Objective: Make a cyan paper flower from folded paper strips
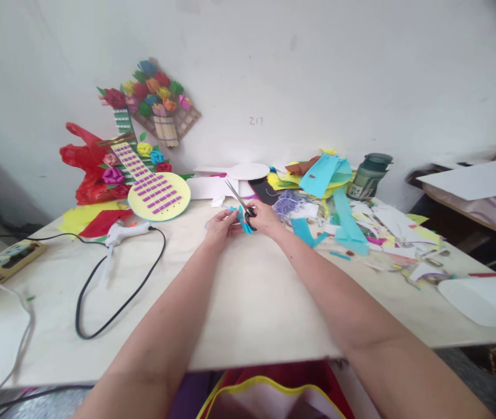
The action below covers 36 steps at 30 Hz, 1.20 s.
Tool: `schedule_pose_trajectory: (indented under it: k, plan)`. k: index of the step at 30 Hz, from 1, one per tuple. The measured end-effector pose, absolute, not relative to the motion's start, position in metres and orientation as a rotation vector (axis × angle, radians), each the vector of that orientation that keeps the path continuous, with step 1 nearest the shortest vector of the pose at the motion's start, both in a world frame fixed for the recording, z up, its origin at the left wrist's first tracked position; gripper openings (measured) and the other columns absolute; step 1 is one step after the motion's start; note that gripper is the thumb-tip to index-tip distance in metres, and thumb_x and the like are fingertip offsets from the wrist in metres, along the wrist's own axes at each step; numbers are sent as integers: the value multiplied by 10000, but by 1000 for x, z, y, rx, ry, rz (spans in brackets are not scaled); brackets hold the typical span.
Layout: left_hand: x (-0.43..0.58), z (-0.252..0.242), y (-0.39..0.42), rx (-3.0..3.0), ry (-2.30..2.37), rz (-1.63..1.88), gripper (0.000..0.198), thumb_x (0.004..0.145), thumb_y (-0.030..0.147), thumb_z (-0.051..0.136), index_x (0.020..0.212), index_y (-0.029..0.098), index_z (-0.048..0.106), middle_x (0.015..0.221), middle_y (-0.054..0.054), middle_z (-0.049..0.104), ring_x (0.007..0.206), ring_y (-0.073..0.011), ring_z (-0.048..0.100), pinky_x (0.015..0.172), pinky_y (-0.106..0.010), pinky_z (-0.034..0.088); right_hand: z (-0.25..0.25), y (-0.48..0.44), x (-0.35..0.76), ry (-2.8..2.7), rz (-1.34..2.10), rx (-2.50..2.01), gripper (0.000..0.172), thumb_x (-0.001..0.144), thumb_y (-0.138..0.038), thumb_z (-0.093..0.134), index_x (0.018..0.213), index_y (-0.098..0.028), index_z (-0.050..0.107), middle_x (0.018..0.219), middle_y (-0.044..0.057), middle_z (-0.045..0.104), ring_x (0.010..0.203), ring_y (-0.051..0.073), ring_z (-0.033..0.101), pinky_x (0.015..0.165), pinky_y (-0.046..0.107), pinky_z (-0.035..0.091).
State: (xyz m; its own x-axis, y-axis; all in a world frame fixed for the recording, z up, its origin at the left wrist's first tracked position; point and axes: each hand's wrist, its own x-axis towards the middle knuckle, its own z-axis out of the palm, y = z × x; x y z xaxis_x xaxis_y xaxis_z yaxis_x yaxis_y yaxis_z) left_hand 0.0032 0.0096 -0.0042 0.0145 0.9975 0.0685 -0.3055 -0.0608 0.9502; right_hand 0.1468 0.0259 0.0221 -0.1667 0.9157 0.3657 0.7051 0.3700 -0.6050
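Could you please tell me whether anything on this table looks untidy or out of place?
The paper scraps in front of the green bottle look untidy: they lie strewn and overlapping across the right side of the table.

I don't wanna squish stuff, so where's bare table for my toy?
Bare pale tabletop lies between the left forearm and right forearm, and front-left, between the looped black cord and white cable. It's crowded on the right with blue, white and yellow paper scraps, and back-left around the yellow, guitar-shaped craft with purple strips.

My off-white surface (256, 308): power strip (10, 261) and white glue gun (121, 234) left, green bottle (368, 176), blue paper strips (349, 224) right.
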Motion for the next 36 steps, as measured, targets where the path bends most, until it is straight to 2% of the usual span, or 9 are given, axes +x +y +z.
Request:
schedule_pose_trajectory:
  k: [3,5,7,9,13,16,20,30,36]
  plan:
    - [5,-3,9,1037,994,1350,299,601,353,729,754,151,570,652,-30,655,528,-151,616,461,-229,462,24,23,147,-1971,277,-1479,325,677,-288,579,998,-234,597,824,21,670,768,187,598,673,278,442]
    - [5,-4,10,1062,1032,1365,286,604,343,725,751,150,574,691,-45,665,530,-154,622,379,-178,367,23,23,147,-1980,219,-1505,319,696,-299,554,1008,-246,593,843,24,672,789,199,601,678,285,437]
    - [4,-6,13,1096,1097,1398,264,613,337,716,738,148,580,741,-55,677,497,-134,607,330,-159,262,22,23,147,-1972,193,-1522,331,705,-307,544,1031,-260,583,855,21,674,801,202,604,681,285,433]
    - [2,-6,15,1113,1170,1419,233,631,324,703,726,145,586,771,-56,683,424,-93,557,319,-170,226,20,23,145,-1956,183,-1525,335,712,-313,539,1042,-269,575,862,17,676,806,201,606,682,284,430]
    - [1,-4,16,996,1067,1405,154,686,240,662,727,134,559,726,-53,670,369,-53,499,314,-164,254,16,21,140,-1930,212,-1505,308,710,-307,544,1015,-273,575,863,4,679,822,193,605,679,275,428]
    - [3,-1,13,831,918,1405,106,719,161,630,739,121,534,659,-34,636,453,-70,569,373,-137,373,11,22,136,-1890,252,-1504,323,694,-300,559,1016,-275,569,835,-6,678,808,187,604,667,269,428]
    - [4,2,11,747,871,1401,95,747,135,608,752,121,514,635,-21,613,513,-94,610,503,-175,497,6,27,136,-1858,346,-1502,334,671,-324,586,999,-260,579,781,-9,673,748,178,597,640,265,429]
    - [-2,-2,15,850,856,1395,124,735,177,639,766,102,545,678,-37,636,549,-99,623,554,-192,517,2,37,148,-1804,516,-1391,349,597,-304,660,931,-214,609,703,-12,648,681,158,575,598,251,434]
    - [-3,-1,13,882,861,1404,148,720,212,659,734,106,557,701,-41,642,604,-126,644,575,-213,518,10,43,161,-1735,453,-1283,361,603,-339,676,927,-199,600,702,4,634,683,155,573,587,251,438]
